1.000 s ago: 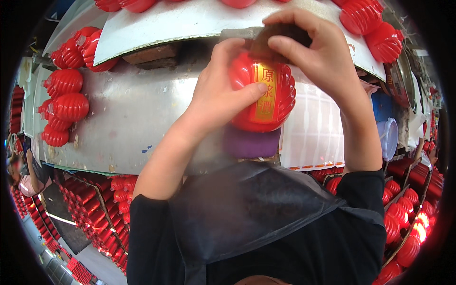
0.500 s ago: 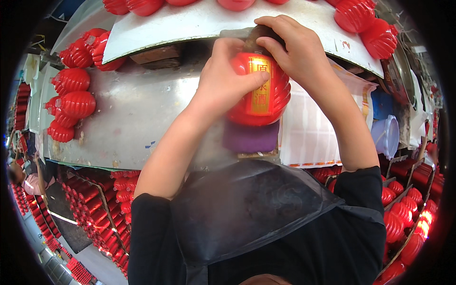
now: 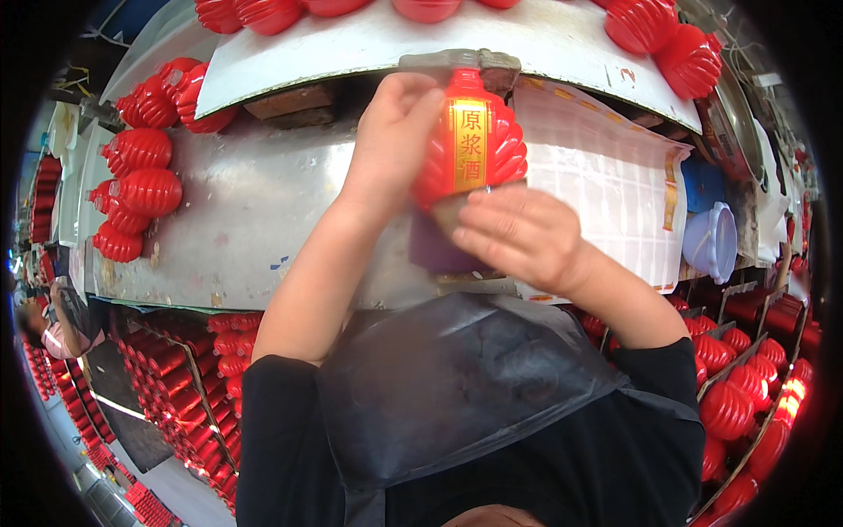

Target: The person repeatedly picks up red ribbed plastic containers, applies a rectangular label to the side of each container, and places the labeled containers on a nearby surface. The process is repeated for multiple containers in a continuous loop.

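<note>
My left hand [image 3: 391, 145] grips a red ribbed lantern-shaped bottle [image 3: 492, 149] with a gold label strip down its front, holding it by its left side above a metal worktable [image 3: 246, 211]. My right hand [image 3: 518, 237] is just below the bottle, fingers bent at its base, where a brownish piece shows between fingers and bottle. A purple pad [image 3: 430, 246] lies on the table under both hands.
Several red bottles [image 3: 140, 189] lie at the table's left, more along the white shelf [image 3: 562, 35] above. A sheet of label paper [image 3: 606, 193] lies right, with a pale plastic tub [image 3: 713, 241] beyond. Crates of red bottles [image 3: 189, 395] stand below.
My right hand has come down from the bottle's top to its base. The bottle now stands upright with the gold label facing me.
</note>
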Motion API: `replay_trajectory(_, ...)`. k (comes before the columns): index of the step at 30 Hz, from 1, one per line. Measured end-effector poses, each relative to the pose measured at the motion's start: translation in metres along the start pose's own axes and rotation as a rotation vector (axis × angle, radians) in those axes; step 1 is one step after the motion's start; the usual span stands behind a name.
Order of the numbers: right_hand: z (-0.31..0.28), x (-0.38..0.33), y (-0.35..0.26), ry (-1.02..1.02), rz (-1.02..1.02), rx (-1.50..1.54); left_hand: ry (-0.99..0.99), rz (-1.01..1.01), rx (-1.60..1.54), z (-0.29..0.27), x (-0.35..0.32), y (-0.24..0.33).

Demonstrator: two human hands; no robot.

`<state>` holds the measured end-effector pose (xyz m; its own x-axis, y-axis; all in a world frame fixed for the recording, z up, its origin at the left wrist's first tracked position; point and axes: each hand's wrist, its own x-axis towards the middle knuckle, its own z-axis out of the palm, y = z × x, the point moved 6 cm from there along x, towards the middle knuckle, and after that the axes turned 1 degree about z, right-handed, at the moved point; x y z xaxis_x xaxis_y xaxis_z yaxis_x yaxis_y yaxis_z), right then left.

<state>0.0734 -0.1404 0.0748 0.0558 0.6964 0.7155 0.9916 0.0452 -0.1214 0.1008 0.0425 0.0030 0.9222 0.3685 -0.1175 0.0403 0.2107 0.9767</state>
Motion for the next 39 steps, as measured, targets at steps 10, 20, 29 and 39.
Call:
replay_trajectory(10, 0.006, 0.036, 0.108, 0.026, 0.585, -0.042, -0.025, -0.031, -0.117, 0.0, -0.004, -0.003)
replay_trajectory(20, 0.006, 0.06, 0.114, -0.217, 0.505, 0.094, -0.029, -0.035, -0.217, 0.002, -0.006, -0.004)
replay_trajectory(29, 0.018, 0.065, 0.129, -0.238, 0.393, -0.029, -0.007, -0.051, -0.169, 0.002, -0.007, -0.002)
replay_trajectory(39, -0.003, 0.054, 0.126, -0.131, 0.666, 0.298, -0.098, -0.023, -0.022, 0.001, -0.009, 0.007)
